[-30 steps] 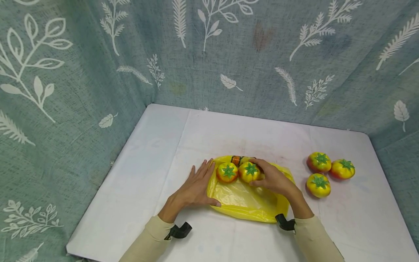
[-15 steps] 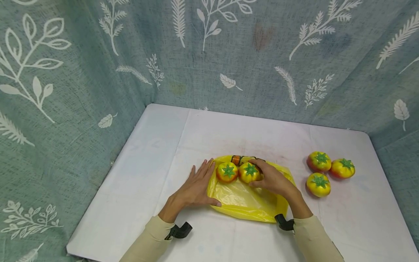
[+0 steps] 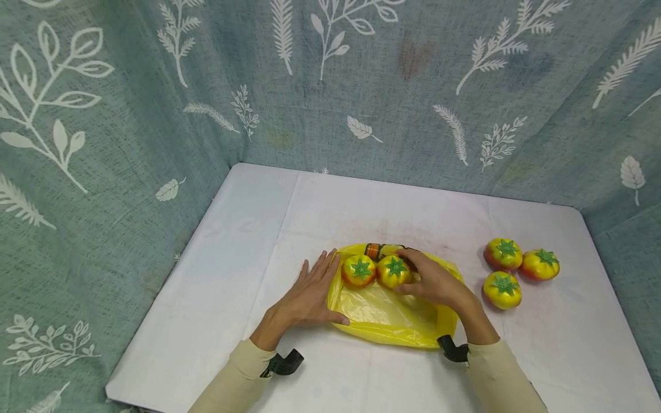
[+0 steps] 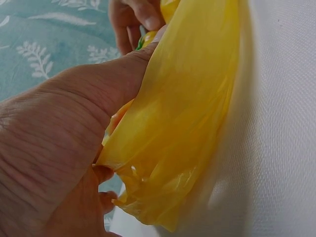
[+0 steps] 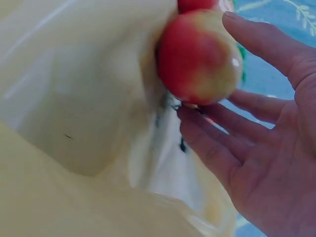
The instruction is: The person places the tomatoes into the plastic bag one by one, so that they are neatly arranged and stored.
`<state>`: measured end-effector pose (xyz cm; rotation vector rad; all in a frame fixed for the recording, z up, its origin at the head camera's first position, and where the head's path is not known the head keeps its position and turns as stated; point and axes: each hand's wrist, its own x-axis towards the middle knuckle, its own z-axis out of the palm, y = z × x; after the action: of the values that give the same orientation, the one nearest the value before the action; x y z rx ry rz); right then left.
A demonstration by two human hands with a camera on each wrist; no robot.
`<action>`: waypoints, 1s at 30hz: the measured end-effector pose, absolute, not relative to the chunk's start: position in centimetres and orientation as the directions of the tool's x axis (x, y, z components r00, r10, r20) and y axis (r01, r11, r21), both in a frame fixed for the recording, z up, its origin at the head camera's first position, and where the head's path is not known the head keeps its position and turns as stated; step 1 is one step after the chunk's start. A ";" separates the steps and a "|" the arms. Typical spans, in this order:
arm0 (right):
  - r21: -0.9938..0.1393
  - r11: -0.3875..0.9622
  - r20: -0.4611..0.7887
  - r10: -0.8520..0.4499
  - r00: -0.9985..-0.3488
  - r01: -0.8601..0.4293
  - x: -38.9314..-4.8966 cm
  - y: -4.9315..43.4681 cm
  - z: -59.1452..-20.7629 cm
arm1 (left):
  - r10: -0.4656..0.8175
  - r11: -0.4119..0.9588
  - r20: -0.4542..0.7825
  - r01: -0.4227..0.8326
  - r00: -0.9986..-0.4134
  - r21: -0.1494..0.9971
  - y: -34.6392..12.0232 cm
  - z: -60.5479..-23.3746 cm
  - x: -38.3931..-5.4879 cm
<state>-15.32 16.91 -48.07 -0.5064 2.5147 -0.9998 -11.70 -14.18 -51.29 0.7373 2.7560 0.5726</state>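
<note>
A yellow plastic bag [image 3: 382, 332] lies open-mouthed on the white table, two red-and-yellow toy tomatoes with green star leaves at its far side. My left hand [image 3: 304, 301] rests along the bag's left edge, fingers straight and spread; in the left wrist view its thumb [image 4: 123, 74] lies behind the yellow film. At the right-hand tomato [image 3: 393, 272] is my right hand [image 3: 434, 281], thumb and fingertips at its sides. The right wrist view shows those fingers [image 5: 212, 148] loosely extended around the tomato [image 5: 197, 57]. The other tomato [image 3: 358, 271] sits close beside it.
Three more toy tomatoes stand in a group on the right: one at the back [image 3: 503, 254], one further right [image 3: 540, 265] and one in front [image 3: 502, 290]. A green leaf-patterned curtain [image 3: 361, 86] hangs behind the table [image 3: 248, 229].
My right hand has shifted slightly to the right, its index fingertip drawing back from the tomato's top. Both tomatoes in the bag and my left hand stay put.
</note>
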 end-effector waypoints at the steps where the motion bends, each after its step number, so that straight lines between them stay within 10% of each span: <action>1: -0.702 0.684 -0.212 -0.465 -0.860 -0.197 -15.2 17.1 -47.8 | 0.519 0.797 -0.119 0.429 -0.846 0.425 -14.2 -51.3 -11.7; 30: -0.766 0.600 0.147 -0.186 -0.971 -0.231 -9.5 27.6 -42.4 | 0.515 0.797 -0.114 0.425 -0.850 0.430 -14.2 -51.5 -11.7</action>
<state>-9.55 27.63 -42.41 -0.3728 2.8565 -1.3784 -11.73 -14.25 -51.51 0.7326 2.7608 0.5820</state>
